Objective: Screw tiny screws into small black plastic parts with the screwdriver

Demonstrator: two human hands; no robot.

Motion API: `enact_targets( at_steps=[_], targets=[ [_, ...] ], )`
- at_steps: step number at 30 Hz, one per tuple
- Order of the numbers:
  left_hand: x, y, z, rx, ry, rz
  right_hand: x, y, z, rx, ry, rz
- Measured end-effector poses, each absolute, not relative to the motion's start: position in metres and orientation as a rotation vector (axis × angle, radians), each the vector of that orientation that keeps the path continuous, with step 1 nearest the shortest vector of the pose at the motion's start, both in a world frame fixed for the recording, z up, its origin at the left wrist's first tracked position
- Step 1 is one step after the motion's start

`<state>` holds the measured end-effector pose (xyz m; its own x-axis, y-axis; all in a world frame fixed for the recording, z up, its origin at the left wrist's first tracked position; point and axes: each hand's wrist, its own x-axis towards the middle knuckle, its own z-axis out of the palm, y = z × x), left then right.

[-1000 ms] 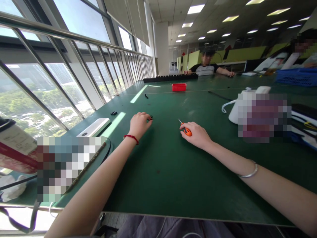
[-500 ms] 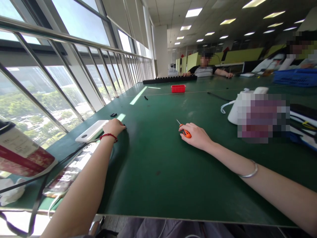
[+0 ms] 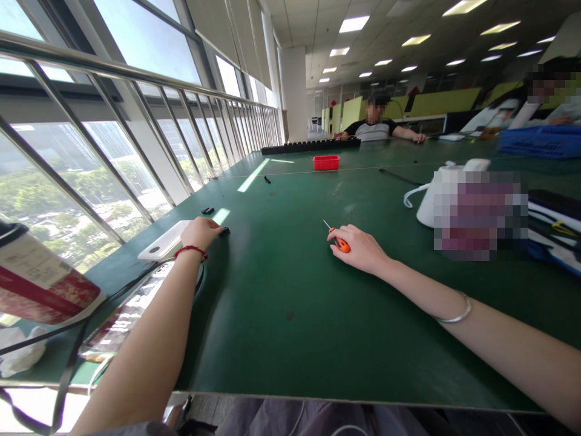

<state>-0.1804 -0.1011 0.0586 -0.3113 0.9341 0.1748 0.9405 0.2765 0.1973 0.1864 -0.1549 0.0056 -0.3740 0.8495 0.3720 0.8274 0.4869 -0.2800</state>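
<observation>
My left hand [image 3: 200,233], with a red cord at the wrist, is low over the table at the left. Its fingertips meet at a small black piece [image 3: 224,231], and the fingers are closed. A white phone-like slab [image 3: 163,242] lies partly under that hand. Another small black piece [image 3: 207,211] rests just beyond it. My right hand [image 3: 361,247] is wrapped round a small screwdriver [image 3: 342,245] with an orange and black handle, its thin metal tip pointing up and to the left. The hands are well apart.
On the green table [image 3: 281,290] are a red tray [image 3: 325,163], a long black strip [image 3: 311,145], a white device [image 3: 429,206] and a blue basket [image 3: 540,142]. A paper cup [image 3: 43,275] and cables stand at left. A person [image 3: 372,129] sits across; another is far right.
My left hand has shifted slightly left, and more of the black piece at its fingertips shows. My right hand and the screwdriver have stayed in place.
</observation>
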Motion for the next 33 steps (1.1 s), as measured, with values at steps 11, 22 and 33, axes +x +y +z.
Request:
enact_targets(
  at_steps=[11, 22, 33],
  targets=[
    [-0.176, -0.102, 0.059, -1.828, -2.466, -0.414, 0.187, -0.154, 0.004, -1.357, -2.280, 0.019],
    [-0.180, -0.096, 0.052, -1.851, -2.457, -0.389, 0.187, -0.155, 0.006, -1.368, -2.294, 0.034],
    [-0.179, -0.091, 0.049, -1.915, -2.424, -0.468, 0.186, -0.154, 0.006, -1.372, -2.311, 0.030]
  ],
)
